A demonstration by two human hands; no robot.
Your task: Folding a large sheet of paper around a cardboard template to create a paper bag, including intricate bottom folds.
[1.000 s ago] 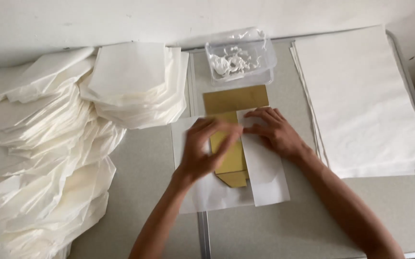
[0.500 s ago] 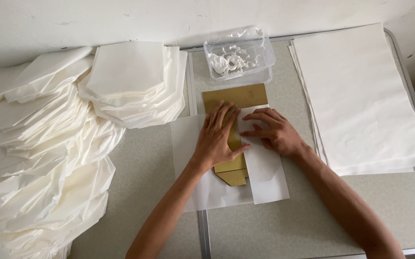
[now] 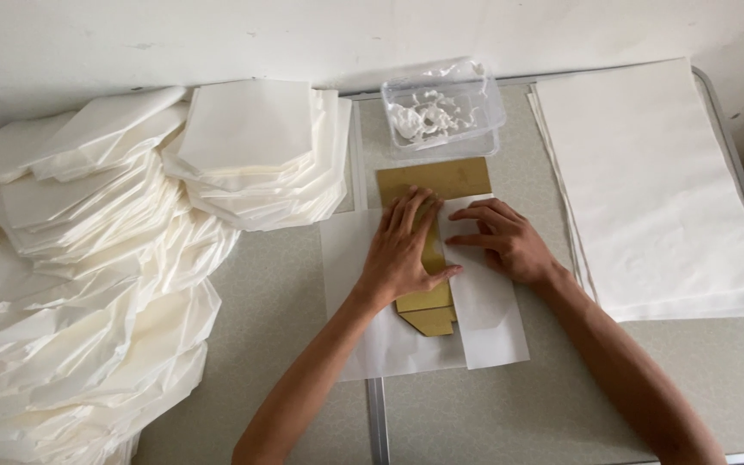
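Observation:
A thin white paper sheet (image 3: 372, 336) lies in the middle of the table, its right side folded over a flat gold cardboard template (image 3: 430, 180). My left hand (image 3: 404, 250) lies flat, fingers spread, on the template and the sheet's left part. Beside it, my right hand (image 3: 503, 241) presses down the folded right flap (image 3: 490, 319), fingertips pointing left along the fold. The template's top end sticks out beyond the paper, and its lower tip shows between the two paper edges.
A clear plastic tub (image 3: 442, 108) holding white paste stands behind the template. A stack of flat white sheets (image 3: 647, 181) lies at the right. Piles of folded white paper bags (image 3: 105, 250) cover the left side. The grey table (image 3: 509, 405) has a metal seam down its middle.
My left hand has slid up and flattened over the template, fingers spreading. My right hand stays on the folded flap, shifted slightly right.

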